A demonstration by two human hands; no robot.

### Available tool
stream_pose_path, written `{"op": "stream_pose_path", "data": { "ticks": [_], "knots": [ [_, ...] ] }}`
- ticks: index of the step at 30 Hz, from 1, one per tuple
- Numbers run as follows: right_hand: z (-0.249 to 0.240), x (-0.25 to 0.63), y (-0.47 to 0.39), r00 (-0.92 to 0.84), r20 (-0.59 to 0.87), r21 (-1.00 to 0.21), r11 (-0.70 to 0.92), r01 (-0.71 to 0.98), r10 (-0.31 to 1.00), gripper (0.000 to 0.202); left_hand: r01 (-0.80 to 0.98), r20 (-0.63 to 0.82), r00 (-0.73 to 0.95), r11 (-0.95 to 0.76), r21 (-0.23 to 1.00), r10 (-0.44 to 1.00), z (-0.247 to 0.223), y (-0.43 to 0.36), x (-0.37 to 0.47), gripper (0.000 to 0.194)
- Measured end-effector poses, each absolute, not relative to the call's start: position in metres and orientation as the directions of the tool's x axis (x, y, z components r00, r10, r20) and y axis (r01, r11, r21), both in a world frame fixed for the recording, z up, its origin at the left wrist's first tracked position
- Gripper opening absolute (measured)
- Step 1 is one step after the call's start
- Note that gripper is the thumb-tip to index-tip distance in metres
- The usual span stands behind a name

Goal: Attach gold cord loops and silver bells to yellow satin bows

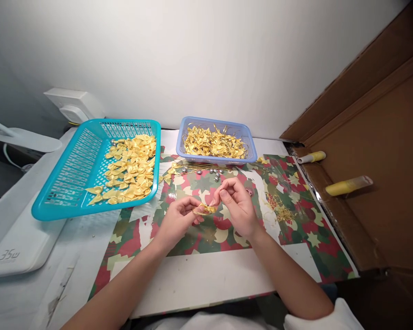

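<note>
Over the patterned mat, my left hand (183,216) pinches a yellow ribbon bow (208,209) between thumb and fingers. My right hand (237,204) is just right of the bow, its thumb and forefinger pressed together; whatever lies between them is too small to make out. Beyond my hands, several small silver bells (213,173) lie loose on the mat beside thin gold wire ties (201,167). A blue-purple basket (216,160) behind them holds many yellow bows with gold ties. To the left, a teal basket (60,211) holds a heap of yellow bows.
Gold wire scraps (282,208) lie in a pile at the right of the camouflage-patterned mat (202,236). Two yellow-and-clear tubes (349,185) stick out from the brown cardboard wall (374,137). A white device with a digital display (24,243) sits under the teal basket's left side.
</note>
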State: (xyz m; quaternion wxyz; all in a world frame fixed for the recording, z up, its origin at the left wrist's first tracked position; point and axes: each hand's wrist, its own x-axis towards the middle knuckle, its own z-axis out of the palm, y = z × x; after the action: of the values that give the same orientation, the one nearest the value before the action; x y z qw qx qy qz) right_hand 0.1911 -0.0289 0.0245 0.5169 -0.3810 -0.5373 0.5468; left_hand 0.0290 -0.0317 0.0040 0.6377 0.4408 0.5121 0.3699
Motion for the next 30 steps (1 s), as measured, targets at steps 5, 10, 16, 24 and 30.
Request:
{"op": "stream_pose_path", "data": {
  "ticks": [5, 10, 16, 24, 30],
  "knots": [
    [0.024, 0.190, -0.033, -0.186, 0.141, -0.980, 0.111, -0.163, 0.972, 0.012, -0.076, -0.343, 0.241, 0.370, 0.926, 0.908, 0.004, -0.033, 0.030, 0.030],
    [0.028, 0.192, -0.034, -0.192, 0.190, -0.978, 0.168, -0.124, 0.963, 0.008, -0.100, -0.320, 0.240, 0.351, 0.931, 0.917, 0.000, -0.033, 0.029, 0.025],
    [0.029, 0.195, -0.032, -0.171, 0.257, -0.966, 0.255, -0.037, 0.951, 0.008, -0.123, -0.308, 0.250, 0.346, 0.930, 0.918, 0.003, -0.034, 0.029, 0.019],
    [0.033, 0.196, -0.031, -0.190, 0.281, -0.951, 0.299, 0.076, 0.941, 0.008, -0.127, -0.284, 0.189, 0.311, 0.942, 0.940, -0.001, -0.034, 0.032, 0.018],
    [0.035, 0.195, -0.032, -0.172, 0.338, -0.924, 0.361, 0.128, 0.925, 0.008, -0.048, -0.263, 0.141, 0.271, 0.961, 0.955, -0.003, -0.037, 0.032, 0.011]
  ]
}}
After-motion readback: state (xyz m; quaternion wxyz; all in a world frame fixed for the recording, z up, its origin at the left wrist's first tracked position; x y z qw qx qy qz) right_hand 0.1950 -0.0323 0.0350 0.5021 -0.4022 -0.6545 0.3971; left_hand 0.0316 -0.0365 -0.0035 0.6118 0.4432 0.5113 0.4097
